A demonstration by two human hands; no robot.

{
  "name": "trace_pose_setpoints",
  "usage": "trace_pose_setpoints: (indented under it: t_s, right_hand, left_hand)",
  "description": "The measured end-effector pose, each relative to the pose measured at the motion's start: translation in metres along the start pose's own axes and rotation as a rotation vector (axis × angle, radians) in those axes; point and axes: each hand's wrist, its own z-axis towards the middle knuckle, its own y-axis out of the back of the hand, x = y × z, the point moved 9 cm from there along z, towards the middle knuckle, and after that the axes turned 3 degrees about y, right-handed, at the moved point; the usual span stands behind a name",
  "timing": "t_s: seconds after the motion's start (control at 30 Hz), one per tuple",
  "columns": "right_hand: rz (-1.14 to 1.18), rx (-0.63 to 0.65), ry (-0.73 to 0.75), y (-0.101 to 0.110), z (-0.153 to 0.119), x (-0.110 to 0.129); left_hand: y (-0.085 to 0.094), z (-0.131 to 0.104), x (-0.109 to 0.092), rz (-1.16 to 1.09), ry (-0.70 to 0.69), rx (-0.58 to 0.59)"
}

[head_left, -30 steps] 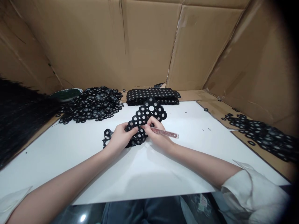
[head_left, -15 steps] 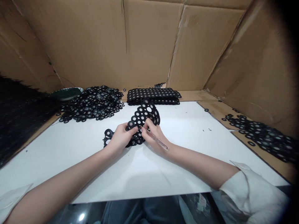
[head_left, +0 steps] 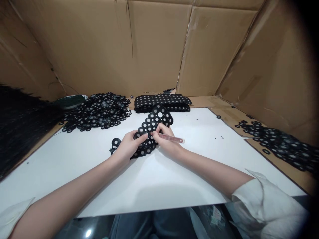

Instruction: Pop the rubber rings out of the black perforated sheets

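A black strip of joined rings point(head_left: 150, 121) with pale centres lies over the middle of the white board, its upper end bent over to the right. My left hand point(head_left: 130, 143) grips the strip's left edge, thumb on top. In my right hand point(head_left: 166, 139) is a slim pinkish tool point(head_left: 171, 138), pinched between the fingers, its tip at the strip near my left thumb. The tool's handle points to the right. Beyond my left hand, the strip's lower left end point(head_left: 115, 143) shows on the board.
Behind the strip lies a folded ringed piece point(head_left: 161, 99). A heap of loose rings point(head_left: 102, 111) and a green dish point(head_left: 71, 101) are at the back left. More rings point(head_left: 281, 142) lie on cardboard at right. Dark fibrous material point(head_left: 22, 126) stands far left. Cardboard walls point(head_left: 154, 46) surround the board point(head_left: 159, 196).
The tool's handle has swung up and to the right, now nearly level. My right hand has turned with it. The strip's upper part leans slightly further right, and the view has shifted slightly.
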Motion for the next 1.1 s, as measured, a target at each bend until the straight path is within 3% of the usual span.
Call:
trace_pose_setpoints:
  t_s: [0.1, 0.2, 0.5, 0.67, 0.9, 1.1]
  right_hand:
    - [0.180, -0.015, -0.038, 0.005, 0.004, -0.005]
    - [0.235, -0.056, -0.039, 0.010, 0.006, -0.004]
    - [0.280, -0.060, -0.062, 0.006, 0.000, 0.003]
    - [0.207, -0.083, 0.005, 0.007, -0.003, 0.010]
    - [0.121, -0.063, 0.021, 0.002, -0.010, 0.008]
    - [0.011, -0.047, 0.070, 0.000, -0.013, 0.014]
  left_hand:
    - [0.013, 0.002, -0.001, 0.039, -0.034, -0.128]
    - [0.022, 0.001, -0.009, 0.033, -0.162, -0.231]
    - [0.018, 0.001, -0.020, 0.136, -0.318, -0.196]
    - [0.017, 0.002, -0.016, 0.128, -0.256, -0.185]
    - [0.009, 0.001, -0.008, -0.030, -0.110, -0.075]
    - [0.007, 0.000, -0.008, 0.001, -0.099, -0.079]
